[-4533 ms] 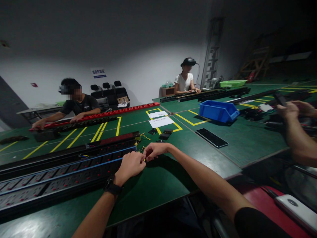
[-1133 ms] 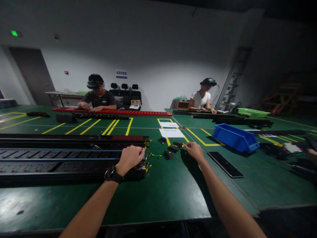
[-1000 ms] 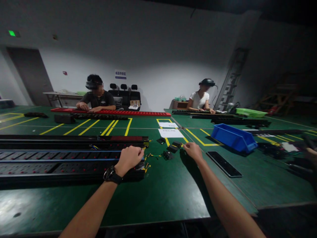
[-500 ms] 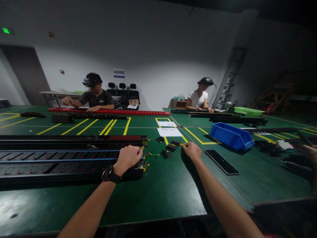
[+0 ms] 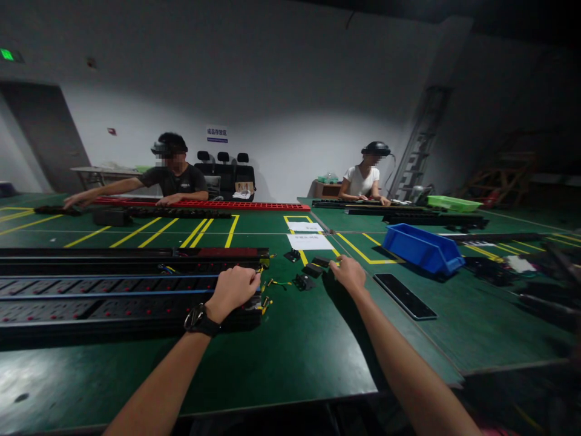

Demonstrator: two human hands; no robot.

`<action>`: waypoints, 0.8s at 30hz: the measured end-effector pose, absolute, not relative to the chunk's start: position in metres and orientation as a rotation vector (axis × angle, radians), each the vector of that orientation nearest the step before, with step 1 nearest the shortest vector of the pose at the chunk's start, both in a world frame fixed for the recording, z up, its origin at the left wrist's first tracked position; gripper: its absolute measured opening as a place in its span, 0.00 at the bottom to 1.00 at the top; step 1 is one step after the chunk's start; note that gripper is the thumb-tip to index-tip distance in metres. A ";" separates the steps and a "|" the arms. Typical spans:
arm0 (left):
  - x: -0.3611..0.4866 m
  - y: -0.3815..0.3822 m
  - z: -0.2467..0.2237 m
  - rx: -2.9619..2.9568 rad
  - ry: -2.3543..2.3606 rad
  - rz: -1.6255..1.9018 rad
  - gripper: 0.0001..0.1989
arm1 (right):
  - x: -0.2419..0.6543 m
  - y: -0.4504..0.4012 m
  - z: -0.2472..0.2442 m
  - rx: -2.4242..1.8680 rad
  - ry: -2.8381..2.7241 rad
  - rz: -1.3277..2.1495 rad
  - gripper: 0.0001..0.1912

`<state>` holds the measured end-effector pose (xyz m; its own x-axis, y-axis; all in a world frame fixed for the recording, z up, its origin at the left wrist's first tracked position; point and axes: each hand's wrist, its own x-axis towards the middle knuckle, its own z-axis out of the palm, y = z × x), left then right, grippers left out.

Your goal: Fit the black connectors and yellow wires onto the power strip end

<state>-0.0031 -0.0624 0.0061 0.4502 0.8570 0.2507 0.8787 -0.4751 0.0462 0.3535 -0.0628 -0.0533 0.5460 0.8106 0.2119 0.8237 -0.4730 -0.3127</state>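
Rows of long black power strips (image 5: pixel 149 310) with sockets and red dots lie on the green table at left. My left hand (image 5: pixel 236 287) rests over the right end of one strip, its fingers curled around the edge. Yellow-green wires (image 5: pixel 278 283) stick out from the strip ends. My right hand (image 5: pixel 349 274) is at the right side of a few small black end pieces (image 5: pixel 313 269), its fingers reaching towards the nearest one, partly apart. Whether the fingertips touch that piece is not clear. Another black bracket-like piece (image 5: pixel 303 281) lies between my hands.
A phone (image 5: pixel 405 295) lies right of my right forearm, with a blue bin (image 5: pixel 423 248) behind it. Paper sheets (image 5: pixel 310 241) lie beyond the black pieces. Across the table, two people work at a red rail (image 5: pixel 254 206) and dark strips (image 5: pixel 390 212).
My right hand has shifted slightly left towards the black pieces. My left hand stays on the strip end. The far left person's arm has stretched out further to the left.
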 end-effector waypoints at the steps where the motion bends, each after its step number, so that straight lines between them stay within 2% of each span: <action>1: -0.003 -0.062 0.006 -2.599 -1.554 -0.368 0.25 | 0.353 -0.062 -0.054 -2.403 -1.343 -0.054 0.27; 9: -0.003 -0.063 0.007 -2.620 -1.543 -0.384 0.25 | 0.339 -0.064 -0.055 -2.413 -1.493 -0.008 0.22; 24: -0.002 -0.065 0.009 -2.643 -1.558 -0.343 0.24 | 0.333 -0.067 -0.053 -2.426 -1.546 -0.046 0.22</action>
